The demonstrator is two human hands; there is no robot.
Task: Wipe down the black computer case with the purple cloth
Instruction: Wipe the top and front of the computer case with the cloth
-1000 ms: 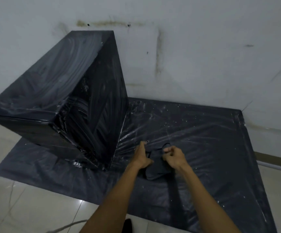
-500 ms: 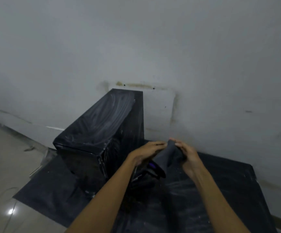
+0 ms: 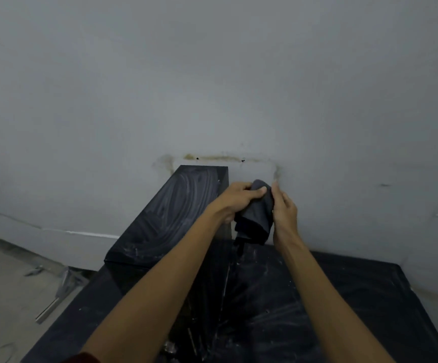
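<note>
The black computer case [image 3: 170,218] stands on the floor against the wall, its top panel streaked with pale wipe marks. I hold the cloth [image 3: 256,216], dark and bunched, in the air to the right of the case, above the floor sheet. My left hand [image 3: 236,199] grips its upper part with the thumb over the top. My right hand [image 3: 284,205] holds its right side, fingers curled against the fabric. A loose end of the cloth hangs down below both hands.
A black plastic sheet [image 3: 343,310] covers the floor under the case and in front of me, dotted with white specks. A grey wall [image 3: 212,87] rises just behind. Bare tiled floor [image 3: 8,297] with a metal strip [image 3: 47,309] lies to the left.
Both hands lifted the cloth from the floor sheet up to chest height beside the case. The view tilted upward, so the case now sits lower and smaller in frame.
</note>
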